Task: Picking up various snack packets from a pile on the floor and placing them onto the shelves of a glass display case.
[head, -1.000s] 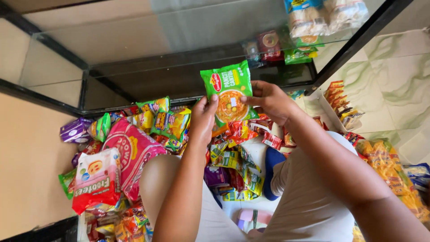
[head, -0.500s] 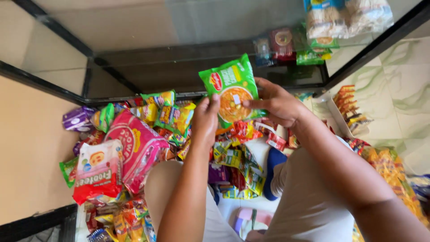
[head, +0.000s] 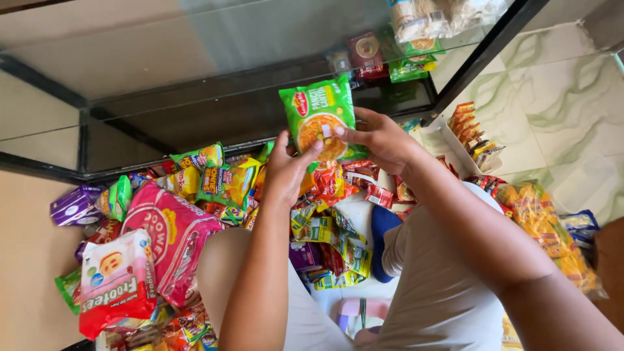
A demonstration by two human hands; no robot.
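Both my hands hold a green noodle packet (head: pixel 320 114) with an orange picture, raised upright in front of a glass display case (head: pixel 195 78). My left hand (head: pixel 288 170) grips its lower left edge with thumb and fingers. My right hand (head: pixel 383 140) pinches its lower right side. Below the hands lies a heap of snack packets (head: pixel 221 182) on the floor between my knees.
A big pink bag (head: pixel 170 237) and a red-and-white cereal bag (head: pixel 117 283) lie at the left. Purple wrappers (head: pixel 77 205) sit beside them. Orange snack bags (head: pixel 543 231) and a small white box of sachets (head: pixel 473 133) lie on the right. More packets (head: pixel 390 55) rest inside the case.
The green packet has stayed in both hands, lifted slightly toward the glass case. The view has shifted a little.
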